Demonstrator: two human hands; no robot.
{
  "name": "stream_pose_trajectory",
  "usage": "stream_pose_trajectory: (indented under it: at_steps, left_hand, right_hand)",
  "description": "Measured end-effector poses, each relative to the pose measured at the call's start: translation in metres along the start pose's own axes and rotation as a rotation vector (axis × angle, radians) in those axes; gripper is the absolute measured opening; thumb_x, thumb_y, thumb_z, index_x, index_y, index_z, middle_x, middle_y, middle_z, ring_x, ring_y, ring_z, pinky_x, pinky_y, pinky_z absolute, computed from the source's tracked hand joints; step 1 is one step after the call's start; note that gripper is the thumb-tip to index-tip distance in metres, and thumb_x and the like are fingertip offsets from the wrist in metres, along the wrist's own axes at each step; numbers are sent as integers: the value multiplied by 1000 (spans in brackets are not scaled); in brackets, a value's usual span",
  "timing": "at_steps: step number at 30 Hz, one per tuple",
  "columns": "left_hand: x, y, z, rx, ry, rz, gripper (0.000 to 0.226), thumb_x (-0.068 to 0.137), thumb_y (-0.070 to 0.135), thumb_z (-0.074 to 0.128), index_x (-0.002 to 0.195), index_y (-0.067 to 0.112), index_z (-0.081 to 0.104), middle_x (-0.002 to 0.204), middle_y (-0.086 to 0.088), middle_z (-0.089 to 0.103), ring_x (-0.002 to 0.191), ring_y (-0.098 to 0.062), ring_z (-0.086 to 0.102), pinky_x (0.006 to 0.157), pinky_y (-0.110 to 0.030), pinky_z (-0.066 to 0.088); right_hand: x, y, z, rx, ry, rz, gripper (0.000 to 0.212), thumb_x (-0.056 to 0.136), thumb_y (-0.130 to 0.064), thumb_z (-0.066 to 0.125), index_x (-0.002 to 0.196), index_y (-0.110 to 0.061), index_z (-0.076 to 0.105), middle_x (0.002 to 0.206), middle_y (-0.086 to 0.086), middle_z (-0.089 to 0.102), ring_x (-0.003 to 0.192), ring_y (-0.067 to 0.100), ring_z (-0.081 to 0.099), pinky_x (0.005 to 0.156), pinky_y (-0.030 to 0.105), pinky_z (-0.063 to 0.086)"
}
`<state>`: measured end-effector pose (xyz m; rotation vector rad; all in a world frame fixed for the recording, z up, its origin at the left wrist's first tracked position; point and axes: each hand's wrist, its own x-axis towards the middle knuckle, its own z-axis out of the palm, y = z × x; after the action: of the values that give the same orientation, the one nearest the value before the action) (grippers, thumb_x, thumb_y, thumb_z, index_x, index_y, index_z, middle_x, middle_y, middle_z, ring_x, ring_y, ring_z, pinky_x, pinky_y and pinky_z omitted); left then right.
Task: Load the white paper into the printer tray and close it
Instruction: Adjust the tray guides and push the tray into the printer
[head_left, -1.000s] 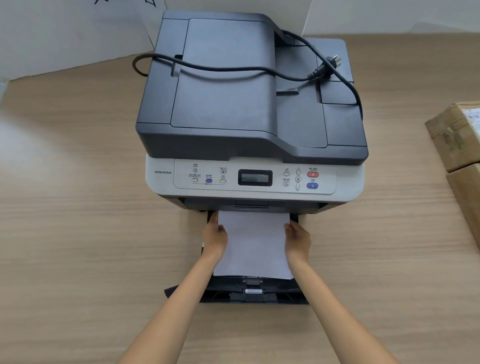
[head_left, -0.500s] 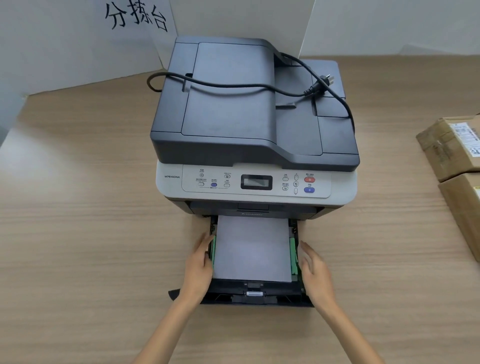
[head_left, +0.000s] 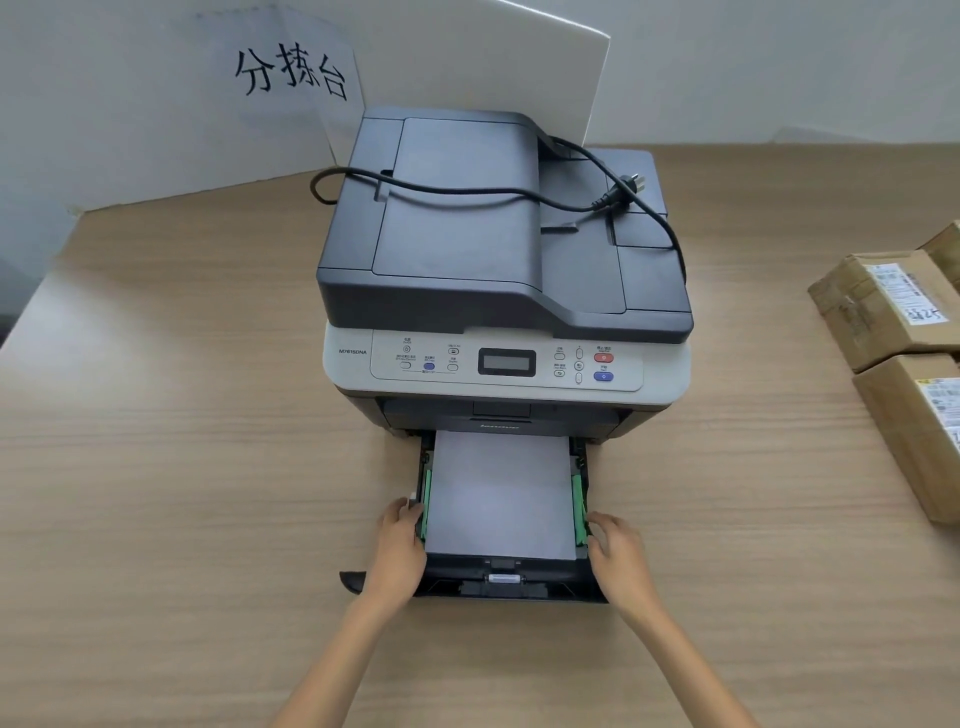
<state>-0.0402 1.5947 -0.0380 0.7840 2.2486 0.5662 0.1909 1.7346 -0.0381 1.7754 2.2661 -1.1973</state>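
Observation:
A grey and white printer stands on the wooden table. Its black paper tray is pulled out toward me at the bottom. The white paper lies flat in the tray between two green side guides. My left hand grips the tray's left wall beside the left guide. My right hand rests against the tray's right wall near the right guide, its fingers curled on the edge.
A black power cord with its plug lies loose on the printer's lid. Two taped cardboard boxes sit at the right table edge. A white board with black characters leans behind the printer.
Both hands left the top of the paper and slid back to the tray's outer sides. The paper now lies flat between the guides. The camera has tilted up.

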Motion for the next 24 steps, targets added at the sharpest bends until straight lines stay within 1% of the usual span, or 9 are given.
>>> stream_pose_trajectory:
  at_steps: [3, 5, 7, 10, 13, 17, 19, 22, 24]
  left_hand:
    - [8, 3, -1, 50, -60, -5, 54, 86, -15, 33, 138, -1, 41, 151, -21, 25, 142, -31, 20, 116, -32, 18]
    - [15, 5, -1, 63, -101, -43, 53, 86, -14, 33, 137, -2, 42, 153, -22, 22, 143, -32, 16, 117, -32, 16]
    - [22, 6, -3, 63, -135, -97, 51, 85, -14, 35, 134, -5, 44, 151, -23, 23, 142, -33, 18, 117, -33, 18]
    - [30, 6, -5, 62, -187, -154, 50, 80, -14, 39, 129, -10, 48, 146, -25, 33, 136, -35, 28, 115, -35, 26]
    - [32, 9, -9, 48, -246, -172, 54, 81, -12, 40, 134, -5, 45, 149, -21, 30, 139, -33, 27, 116, -34, 25]
    - [32, 10, -11, 65, -263, -150, 54, 83, -10, 41, 136, -5, 42, 151, -20, 26, 141, -32, 23, 116, -31, 22]
    - [32, 10, -8, 99, -255, -126, 53, 84, -9, 40, 136, -3, 41, 152, -19, 24, 142, -31, 18, 116, -30, 18]
    - [32, 12, -7, 213, -270, -109, 55, 88, -5, 36, 142, 2, 32, 155, -17, 14, 146, -31, 3, 118, -32, 8]
    - [31, 12, -9, 259, -270, -83, 55, 88, -5, 35, 142, 4, 33, 156, -16, 13, 146, -31, 0, 119, -35, 9]
  right_hand:
    - [5, 0, 2, -37, -37, 29, 39, 90, -5, 47, 130, -2, 51, 132, 19, 54, 122, 33, 48, 106, 40, 39]
    - [10, 2, 4, -66, -82, 57, 41, 90, -8, 46, 131, -1, 50, 132, 20, 53, 122, 34, 47, 105, 38, 39]
    - [13, 3, 6, -100, -123, 68, 43, 91, -10, 45, 133, 0, 47, 135, 20, 51, 125, 34, 44, 107, 37, 36]
    - [14, 1, 5, -108, -153, 74, 46, 92, -12, 47, 136, 1, 42, 142, 19, 43, 132, 33, 37, 112, 35, 29]
    - [16, -2, 3, -58, -173, 69, 48, 89, -5, 49, 136, 4, 42, 143, 20, 41, 133, 32, 37, 112, 33, 27]
    - [20, 2, 4, -41, -161, 50, 47, 83, 3, 51, 130, 4, 49, 137, 21, 47, 127, 34, 42, 108, 31, 31]
    - [20, 2, 2, -51, -175, 49, 48, 83, 4, 50, 131, 5, 47, 138, 21, 46, 127, 34, 42, 108, 31, 30]
    - [21, 2, 0, -68, -209, 56, 49, 86, 0, 50, 135, 5, 41, 140, 21, 44, 130, 33, 40, 109, 30, 30]
    - [20, 1, -1, -69, -220, 63, 51, 89, -4, 50, 137, 4, 38, 142, 20, 43, 132, 32, 39, 109, 30, 29]
